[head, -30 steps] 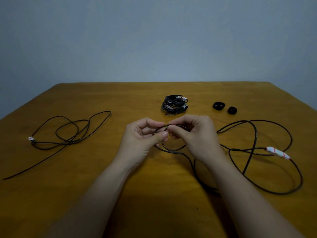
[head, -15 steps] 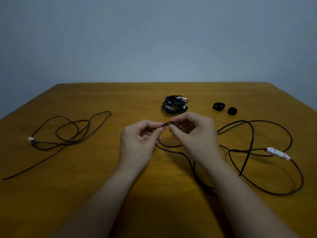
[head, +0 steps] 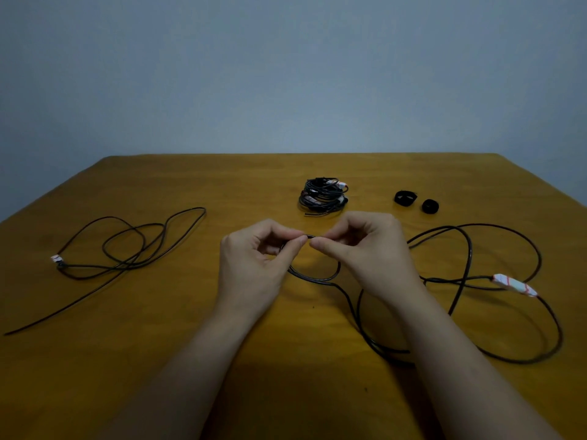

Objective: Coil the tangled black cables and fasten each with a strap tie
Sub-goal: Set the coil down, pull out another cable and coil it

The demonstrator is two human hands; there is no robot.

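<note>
Both the left hand (head: 254, 262) and right hand (head: 365, 252) are pinching the black cable (head: 317, 276), starting its first coil; next, gathering the slack trailing right of them.

One black cable (head: 314, 278) sprawls in loose loops across the right of the desk (head: 222, 185), one part raised in a small loop at centre, with a white-and-red tagged plug (head: 514, 284) at right. A second cable (head: 130, 264) lies tangled at left. A coiled bundle (head: 322, 196) sits far centre, with two black strap ties (head: 405, 197) to its right.

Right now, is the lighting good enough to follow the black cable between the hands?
Head view: dim, no glare; the cable loop stands out against the table between the left hand and right hand, both sharp, but it fades into dark shadow near the right forearm.
</note>
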